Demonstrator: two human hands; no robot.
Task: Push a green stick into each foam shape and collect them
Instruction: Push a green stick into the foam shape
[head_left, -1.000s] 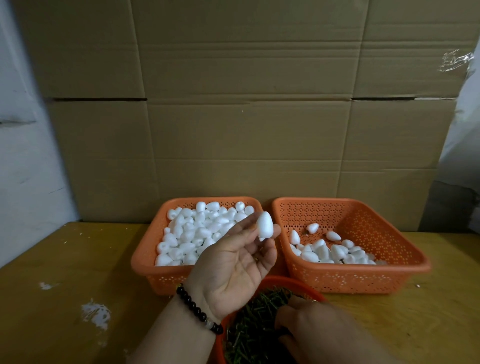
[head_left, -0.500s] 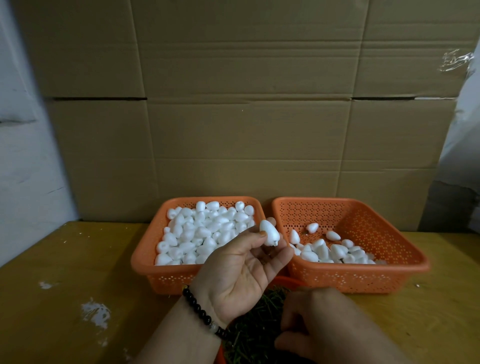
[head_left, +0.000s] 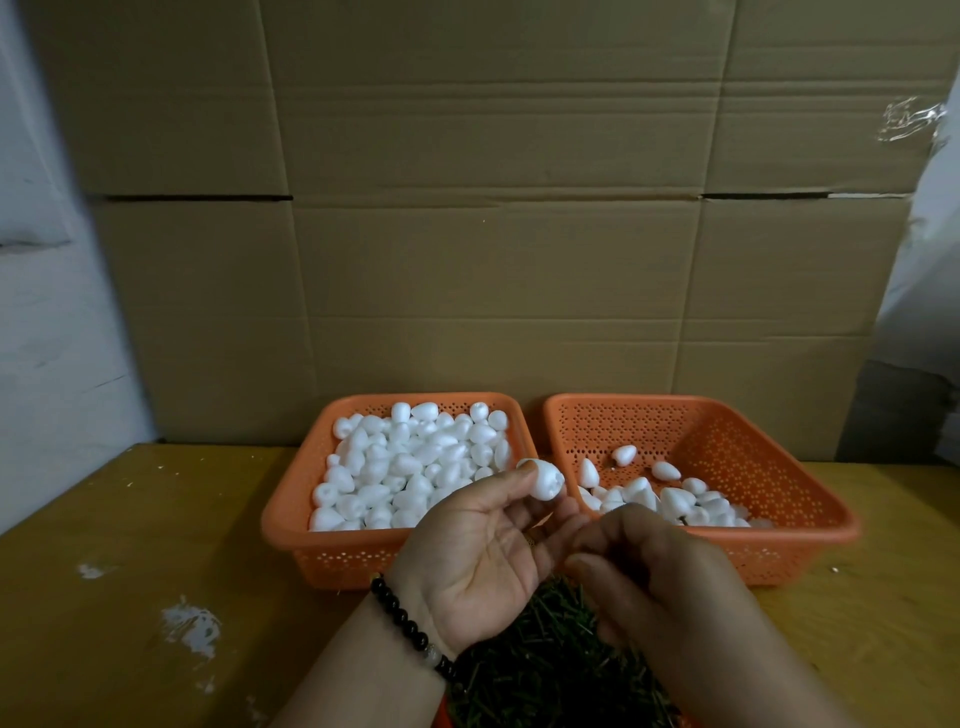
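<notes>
Raised right hand (head_left: 660, 577) from green sticks (head_left: 545, 670) toward foam shape (head_left: 546, 479) pinched by left hand (head_left: 478, 561) — right grip unclear; next, insert stick.

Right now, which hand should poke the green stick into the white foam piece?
Probably the right hand: it hovers curled just above the green sticks, beside the foam shape. The left hand is busy, its fingers pinching that shape. Whether the right holds a stick is hidden.

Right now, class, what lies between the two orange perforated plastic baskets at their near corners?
In the head view, the left hand pinching a white foam shape fills that gap.
</notes>
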